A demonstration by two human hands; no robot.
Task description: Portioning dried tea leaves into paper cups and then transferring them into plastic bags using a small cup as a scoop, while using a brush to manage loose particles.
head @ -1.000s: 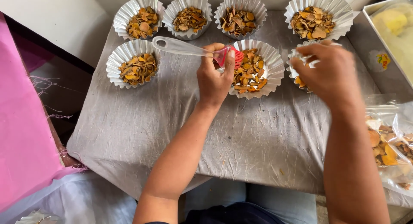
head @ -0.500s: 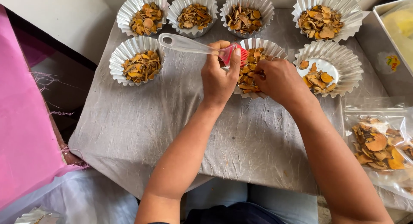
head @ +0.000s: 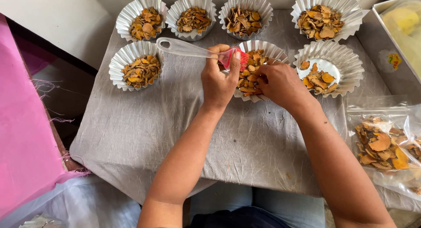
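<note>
A table (head: 144, 131) covered with a wrinkled grey cloth (head: 245, 144). Seven fluted foil cups (head: 136, 68) of dried orange slices sit along its far side: four in the back row, three in front. A clear bag (head: 386, 144) of slices lies at the right edge.

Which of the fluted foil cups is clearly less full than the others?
The foil cup at the right end of the near row, beside the right hand. Its shiny bottom shows bare behind a few orange slices; the other cups are heaped.
</note>
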